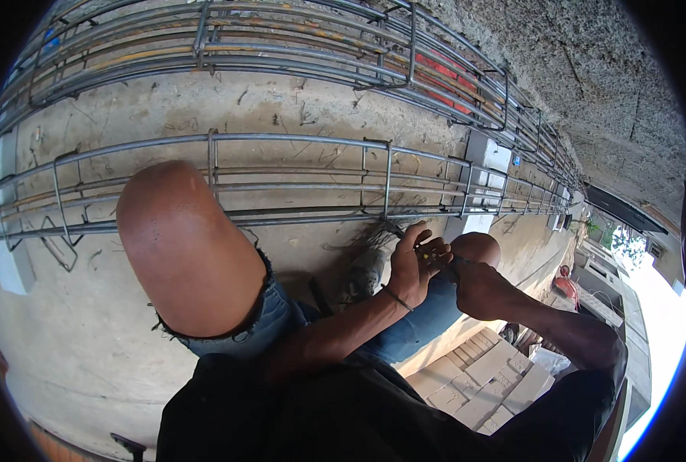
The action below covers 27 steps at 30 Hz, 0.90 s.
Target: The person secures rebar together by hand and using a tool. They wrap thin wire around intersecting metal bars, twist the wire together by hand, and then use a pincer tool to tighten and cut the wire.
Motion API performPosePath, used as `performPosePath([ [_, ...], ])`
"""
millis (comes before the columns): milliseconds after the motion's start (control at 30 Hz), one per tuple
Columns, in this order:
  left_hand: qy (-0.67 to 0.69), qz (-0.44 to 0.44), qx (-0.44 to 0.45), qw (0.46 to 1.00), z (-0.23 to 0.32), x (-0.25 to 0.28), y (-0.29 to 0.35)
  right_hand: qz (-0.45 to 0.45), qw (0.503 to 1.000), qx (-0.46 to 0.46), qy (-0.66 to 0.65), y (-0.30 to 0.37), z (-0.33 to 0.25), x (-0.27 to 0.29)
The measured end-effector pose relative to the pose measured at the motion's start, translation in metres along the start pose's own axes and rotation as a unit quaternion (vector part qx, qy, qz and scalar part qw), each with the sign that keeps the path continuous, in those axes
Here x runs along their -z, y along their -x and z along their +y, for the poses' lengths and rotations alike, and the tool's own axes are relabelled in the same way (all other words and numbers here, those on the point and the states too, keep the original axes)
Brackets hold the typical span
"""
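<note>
Just above my knee, my left hand (412, 269) is turned partly palm up, its fingers half curled and apart, with a thin dark band around the wrist. A small yellowish spot shows at its fingers; I cannot tell what it is. Close beside it, my right hand (483, 290) is closed in a fist around something dark that is mostly hidden. Beyond the left fingertips runs the nearer rebar cage (297, 187), long grey bars joined by square stirrups. A dark tip (393, 229) shows between the left thumb and the cage's lower bar.
A second rebar cage (297, 58) lies farther off, beside a rough concrete wall (589, 85). Pale blocks (477, 181) sit under the nearer cage. Cut wire bits litter the concrete floor (112, 323). Stacked tan blocks (477, 377) stand at the lower right.
</note>
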State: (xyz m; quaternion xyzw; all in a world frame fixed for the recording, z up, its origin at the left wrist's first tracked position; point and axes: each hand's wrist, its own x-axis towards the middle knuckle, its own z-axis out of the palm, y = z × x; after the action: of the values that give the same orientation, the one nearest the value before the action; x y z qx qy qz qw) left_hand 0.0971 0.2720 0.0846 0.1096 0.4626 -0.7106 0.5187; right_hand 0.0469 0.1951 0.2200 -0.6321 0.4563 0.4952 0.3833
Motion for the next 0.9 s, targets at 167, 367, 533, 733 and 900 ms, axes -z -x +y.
performPosePath([
  [167, 0.041, 0.056, 0.011, 0.998, 0.006, -0.011, -0.007, 0.247, 0.856, -0.007, 0.454, 0.000, -0.017, -0.018],
  [367, 0.059, 0.044, 0.022, 0.997, 0.004, 0.004, -0.008, 0.172, 0.932, -0.004, 0.319, 0.011, -0.029, -0.018],
  [533, 0.035, 0.085, 0.043, 0.995, 0.009, -0.004, 0.003, -0.167, 0.853, -0.158, -0.468, -0.016, -0.011, 0.007],
  [733, 0.053, -0.088, 0.080, 0.991, 0.013, 0.033, -0.008, -0.184, 0.826, -0.217, -0.486, -0.029, 0.013, -0.030],
  [900, 0.060, -0.065, 0.020, 0.996, 0.002, 0.006, -0.005, 0.149, 0.973, -0.020, 0.178, -0.012, 0.003, -0.017],
])
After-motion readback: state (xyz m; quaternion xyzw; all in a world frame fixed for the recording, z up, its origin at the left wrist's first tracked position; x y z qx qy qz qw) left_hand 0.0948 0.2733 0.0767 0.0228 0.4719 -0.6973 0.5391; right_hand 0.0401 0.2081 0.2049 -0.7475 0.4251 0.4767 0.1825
